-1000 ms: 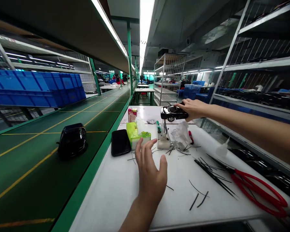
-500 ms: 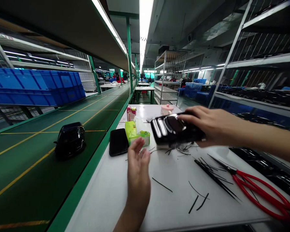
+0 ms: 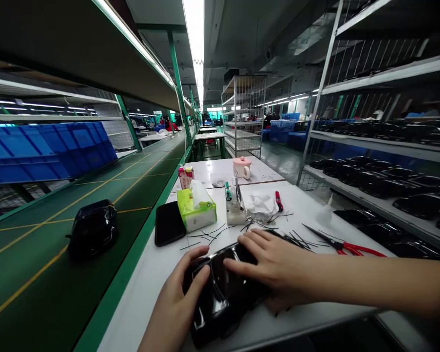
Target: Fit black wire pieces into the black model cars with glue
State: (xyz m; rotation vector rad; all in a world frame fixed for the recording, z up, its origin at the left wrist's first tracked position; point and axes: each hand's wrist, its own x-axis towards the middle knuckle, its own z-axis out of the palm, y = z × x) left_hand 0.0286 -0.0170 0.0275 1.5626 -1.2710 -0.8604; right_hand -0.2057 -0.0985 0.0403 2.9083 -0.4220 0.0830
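Black model car (image 3: 222,293) is held with both hands at the near edge of the white table (image 3: 141,288); whether it is set down or lifted slightly can't be told, underside hidden. Its near end is clasped by the left hand (image 3: 174,300), thumb and fingers parted around the body. Its top is covered by the right hand (image 3: 275,259), fingers laid across and closed onto it. Progress: pick-up judged done, handling judged in hand; no finished change can be made out on the car. A second black car (image 3: 93,227) is placed on the green belt (image 3: 33,298), perhaps already dealt with. More black car bodies (image 3: 421,200) are racked at right, probably left to do. Red-handled scissors (image 3: 363,248) and thin black strips (image 3: 300,239) are left untouched on the table.
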